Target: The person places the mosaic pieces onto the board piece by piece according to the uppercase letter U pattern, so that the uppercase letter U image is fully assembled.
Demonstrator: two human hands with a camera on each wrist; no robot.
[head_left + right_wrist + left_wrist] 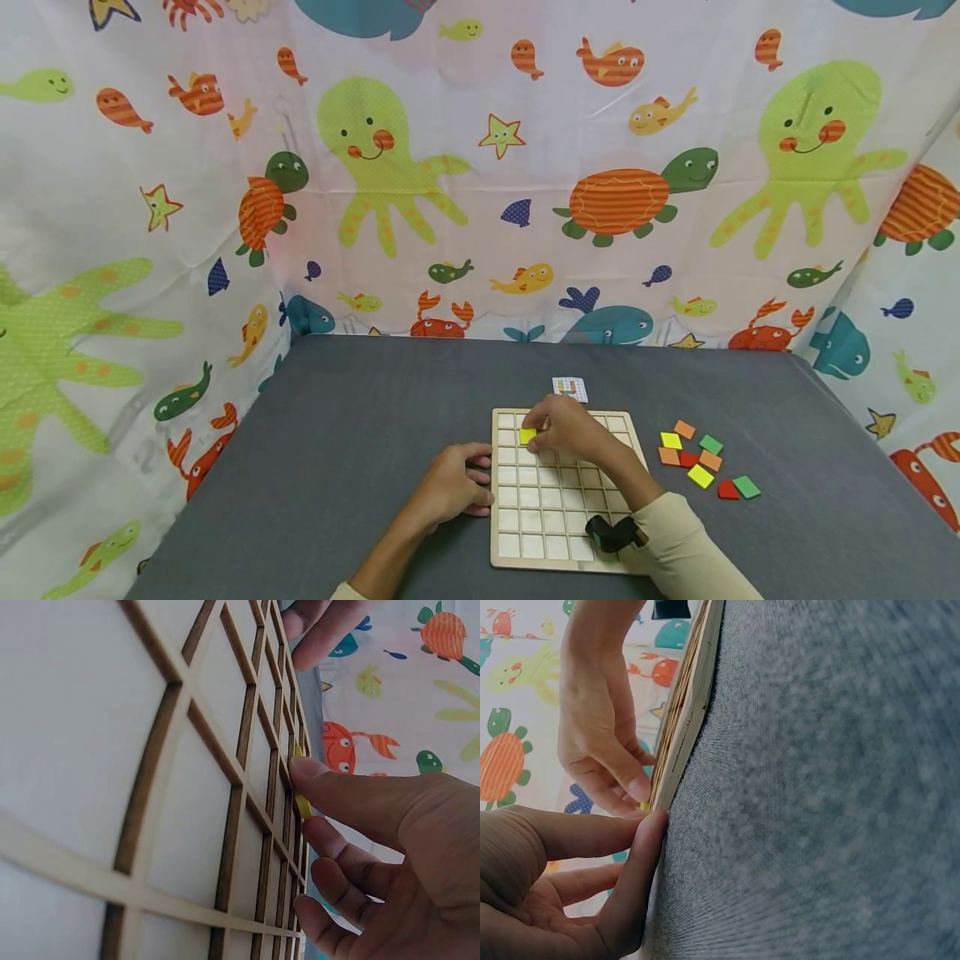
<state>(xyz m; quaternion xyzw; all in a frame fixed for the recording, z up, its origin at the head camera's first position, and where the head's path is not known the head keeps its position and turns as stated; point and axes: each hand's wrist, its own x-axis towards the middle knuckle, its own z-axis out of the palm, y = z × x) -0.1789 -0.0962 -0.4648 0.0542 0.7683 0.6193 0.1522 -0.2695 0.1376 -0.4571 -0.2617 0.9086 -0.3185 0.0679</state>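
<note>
A light wooden grid board (531,546) with pale square cells lies flat on the grey table. Over its upper left part, my right hand (567,427) pinches a yellow square tile (527,437) between thumb and finger. In the right wrist view, the tile (302,804) stands tilted against the grid at the fingertips, its lower edge partly hidden. My left hand (452,485) rests on the table with its fingertips touching the board's left edge. Up close in the left wrist view, fingers of the left hand (562,877) meet beside the board's side (694,724).
Right of the board lie several loose tiles: orange (684,429), yellow (701,477), green (746,487) and red (727,489). A small printed card (570,389) with a coloured grid pattern lies behind the board. A sea-animal curtain (480,192) surrounds the grey table (390,400).
</note>
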